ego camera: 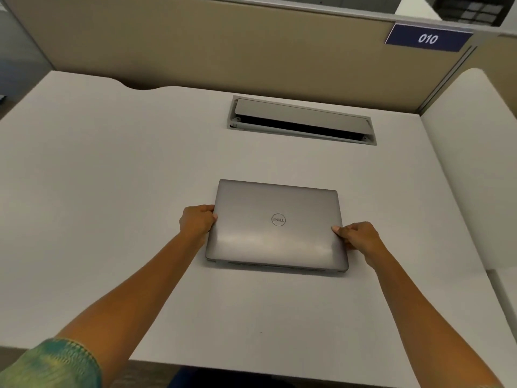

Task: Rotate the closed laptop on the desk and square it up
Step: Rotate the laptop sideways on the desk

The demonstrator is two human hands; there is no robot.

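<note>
A closed grey laptop [277, 225] lies flat near the middle of the white desk [112, 191], its round logo upside down from where I stand. Its long edges run almost parallel to the desk's front edge, with a slight tilt. My left hand [197, 221] grips the laptop's left short edge, thumb on the lid. My right hand [356, 238] grips the right short edge, thumb tip resting on the lid. Both forearms reach in from the bottom of the view.
A cable hatch [302, 120] with its flap partly raised sits in the desk behind the laptop. A beige partition [209, 46] closes the back and carries a blue "010" sign [428, 38]. Another white desk surface [475, 163] adjoins on the right.
</note>
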